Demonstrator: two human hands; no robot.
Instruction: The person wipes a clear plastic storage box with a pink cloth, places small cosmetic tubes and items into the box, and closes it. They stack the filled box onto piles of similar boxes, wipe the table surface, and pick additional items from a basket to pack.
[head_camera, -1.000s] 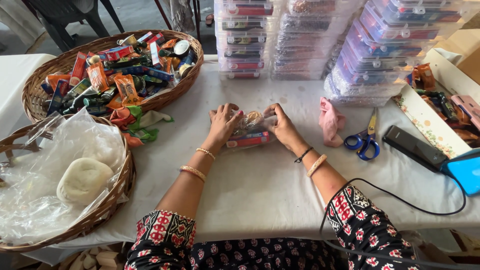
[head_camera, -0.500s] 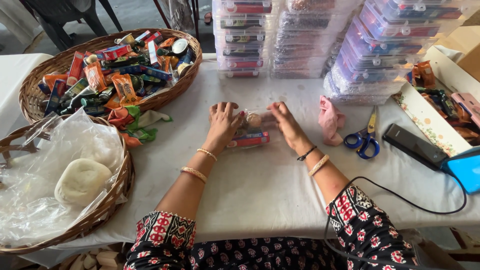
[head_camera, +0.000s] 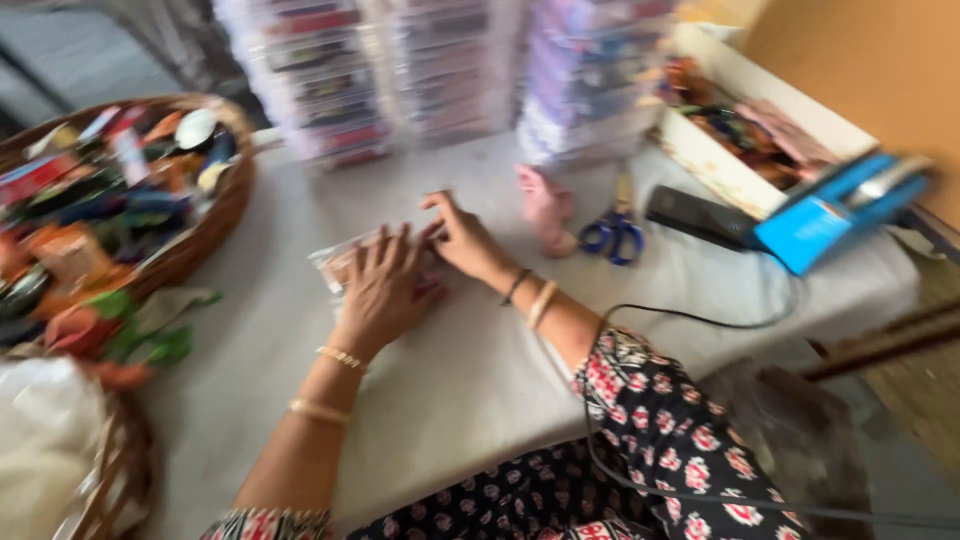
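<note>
Two hands work at the middle of the white counter (head_camera: 480, 370). The left hand (head_camera: 385, 285) lies flat, fingers spread, pressing down on one clear plastic packet (head_camera: 340, 262) of small items; the right hand (head_camera: 462, 240) rests just beside it, fingers loosely curled at the packet's far edge, though the blur hides whether it pinches anything. Each wrist carries two bangles.

One round wicker basket (head_camera: 215, 225) full of coloured wrappers sits at the left, its near side cut off by the frame edge; a second basket (head_camera: 120, 470) with a pale plastic liner shows only in part at the lower left. Three stacks of clear boxes (head_camera: 340, 90) stand along the back edge, too smeared to count singly. One pair of blue-handled scissors (head_camera: 613, 232), one pink crumpled piece (head_camera: 548, 208), one black flat device (head_camera: 700, 215) with a cable, one blue box (head_camera: 830, 210) and one open cardboard tray (head_camera: 720, 160) lie to the right.

Bare counter lies open between the hands and the near edge.
</note>
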